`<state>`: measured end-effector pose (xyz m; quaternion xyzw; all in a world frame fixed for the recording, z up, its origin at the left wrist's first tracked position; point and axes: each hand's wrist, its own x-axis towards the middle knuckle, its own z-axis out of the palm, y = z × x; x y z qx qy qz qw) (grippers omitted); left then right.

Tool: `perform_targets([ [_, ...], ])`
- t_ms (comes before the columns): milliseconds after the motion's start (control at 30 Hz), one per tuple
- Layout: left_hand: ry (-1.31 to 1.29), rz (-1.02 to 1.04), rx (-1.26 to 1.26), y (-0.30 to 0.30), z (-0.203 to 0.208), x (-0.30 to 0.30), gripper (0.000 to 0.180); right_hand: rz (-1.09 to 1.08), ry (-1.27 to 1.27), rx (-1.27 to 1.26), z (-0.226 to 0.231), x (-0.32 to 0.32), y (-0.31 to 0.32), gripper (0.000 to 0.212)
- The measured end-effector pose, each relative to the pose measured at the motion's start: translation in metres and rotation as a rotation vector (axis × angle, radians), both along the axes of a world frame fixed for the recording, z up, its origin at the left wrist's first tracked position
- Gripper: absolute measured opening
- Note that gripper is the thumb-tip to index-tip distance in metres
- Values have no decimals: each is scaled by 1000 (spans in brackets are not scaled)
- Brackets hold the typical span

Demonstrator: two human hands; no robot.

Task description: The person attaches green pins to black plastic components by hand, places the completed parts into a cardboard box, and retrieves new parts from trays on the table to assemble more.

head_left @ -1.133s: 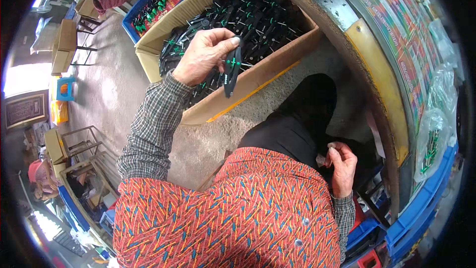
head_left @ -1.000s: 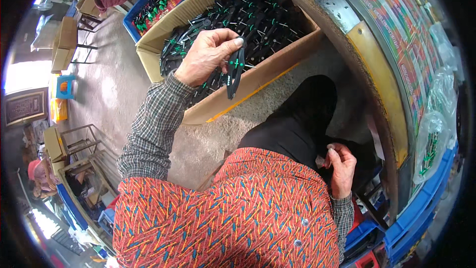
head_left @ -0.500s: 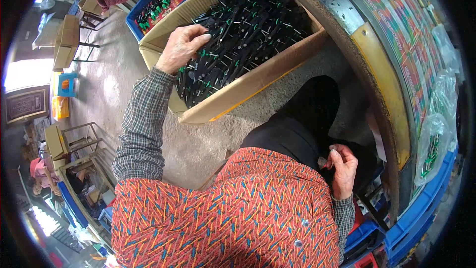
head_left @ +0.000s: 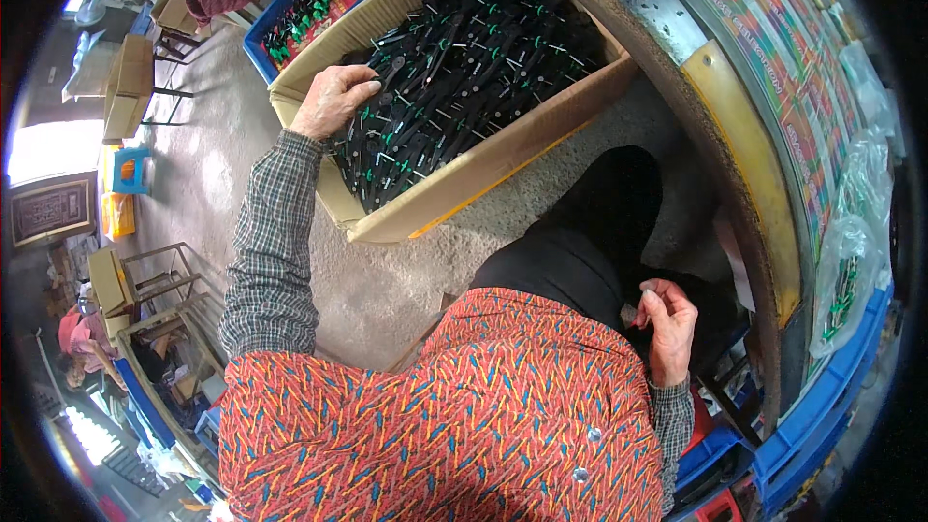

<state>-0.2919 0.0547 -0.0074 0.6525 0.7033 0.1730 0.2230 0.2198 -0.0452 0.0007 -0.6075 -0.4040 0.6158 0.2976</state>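
A cardboard box [head_left: 512,166] in front of me is heaped with black plastic parts [head_left: 474,68] that carry green pieces and thin metal pins. Over the box's left side reaches my left hand [head_left: 336,101], its thumb and fingers drawn together at the edge of the heap. Whatever may be between those fingertips is hidden. My right hand [head_left: 670,331] is held low beside my dark trousers, away from the box. Its fingers are curled in a pinch, and I cannot make out what they hold, if anything.
Behind the box, a blue crate [head_left: 259,46] holds similar black and green parts. A worktop with a worn edge [head_left: 749,174] curves along my right, with a clear plastic bag [head_left: 843,280] on it. Blue trays [head_left: 822,416] stand below. Far left, a person in pink [head_left: 87,338] bends over.
My left hand has shifted slightly left and down toward the box's left wall, uncovering a bit more of the heap. The right hand stays where it was.
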Motion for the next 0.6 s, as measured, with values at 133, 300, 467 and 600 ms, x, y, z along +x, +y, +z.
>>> perform_targets([
  [133,-36,2,-99,-1,-2,-4,27,-2,10,-16,-2,2,0,13],
  [300,-33,-72,-129,-8,3,8,25,3,9,-26,-4,4,-1,14],
  [467,6,-52,-24,-17,-8,6,23,15,-4,-34,-3,3,0,14],
  [600,95,48,145,-26,-24,1,25,14,-9,-32,-2,-1,1,19],
])
